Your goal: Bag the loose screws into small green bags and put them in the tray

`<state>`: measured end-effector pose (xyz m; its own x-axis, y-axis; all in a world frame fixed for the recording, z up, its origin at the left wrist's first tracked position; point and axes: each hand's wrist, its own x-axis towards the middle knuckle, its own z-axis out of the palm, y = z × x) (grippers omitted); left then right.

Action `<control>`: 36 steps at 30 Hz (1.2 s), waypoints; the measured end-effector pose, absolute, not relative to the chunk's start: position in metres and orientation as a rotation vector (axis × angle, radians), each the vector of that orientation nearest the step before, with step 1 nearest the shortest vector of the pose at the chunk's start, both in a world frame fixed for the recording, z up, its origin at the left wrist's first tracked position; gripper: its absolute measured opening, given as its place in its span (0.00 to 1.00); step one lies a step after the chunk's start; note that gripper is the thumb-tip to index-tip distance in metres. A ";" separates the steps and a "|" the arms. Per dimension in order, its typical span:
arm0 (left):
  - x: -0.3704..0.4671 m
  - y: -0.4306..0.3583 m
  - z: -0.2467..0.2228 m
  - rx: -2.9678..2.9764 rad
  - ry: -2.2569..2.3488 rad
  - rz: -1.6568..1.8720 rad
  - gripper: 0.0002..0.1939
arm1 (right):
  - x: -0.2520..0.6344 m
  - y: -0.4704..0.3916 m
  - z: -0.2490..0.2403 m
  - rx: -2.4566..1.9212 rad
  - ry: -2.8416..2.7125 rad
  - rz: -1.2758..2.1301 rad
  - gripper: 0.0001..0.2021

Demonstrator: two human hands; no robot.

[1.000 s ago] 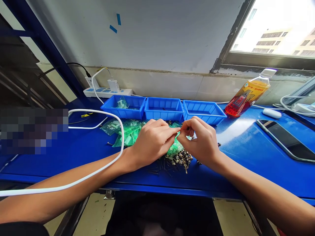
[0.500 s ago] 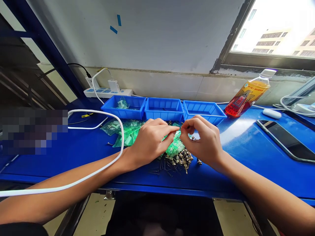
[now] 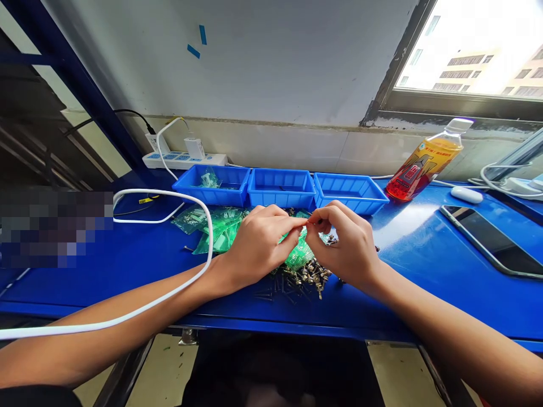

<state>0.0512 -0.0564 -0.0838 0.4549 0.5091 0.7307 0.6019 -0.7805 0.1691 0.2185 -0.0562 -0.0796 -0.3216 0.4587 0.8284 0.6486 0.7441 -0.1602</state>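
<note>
My left hand (image 3: 265, 237) and my right hand (image 3: 344, 240) meet fingertip to fingertip over the middle of the blue table. Both are closed in a pinch, and whatever lies between the tips is too small to make out. Something small and dark shows in the curl of my right fingers. Below the hands lie a heap of brass-coloured metal fittings (image 3: 314, 274) and dark screws (image 3: 278, 287). Green plastic bags (image 3: 223, 233) spread out behind and to the left of my left hand, and another green bag (image 3: 300, 253) lies between the hands.
Three blue bins stand in a row: left (image 3: 231, 196), middle (image 3: 282, 199), right (image 3: 352, 203). A drink bottle (image 3: 424, 161), a white case (image 3: 466, 195) and a phone (image 3: 492, 240) are at right. A white cable (image 3: 169, 299) loops across my left forearm; a power strip (image 3: 184, 160) sits behind.
My right hand has shifted slightly left, so its fingertips now touch those of my left hand. The left hand stays nearly still.
</note>
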 end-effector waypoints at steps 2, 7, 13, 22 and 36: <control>0.051 -0.056 -0.084 -2.572 -0.978 -1.227 0.12 | 0.219 -0.056 -0.080 -0.846 -1.976 -0.242 0.05; 0.051 -0.056 -0.086 -2.548 -0.943 -1.169 0.12 | 0.218 -0.055 -0.081 -0.859 -1.981 -0.236 0.04; 0.052 -0.057 -0.087 -2.509 -0.890 -1.120 0.12 | 0.217 -0.053 -0.085 -0.868 -1.985 -0.270 0.06; 0.052 -0.058 -0.085 -2.500 -0.907 -1.182 0.12 | 0.218 -0.051 -0.083 -0.885 -1.931 -0.255 0.06; 0.053 -0.057 -0.084 -2.506 -0.953 -1.230 0.12 | 0.218 -0.055 -0.080 -0.841 -1.957 -0.237 0.05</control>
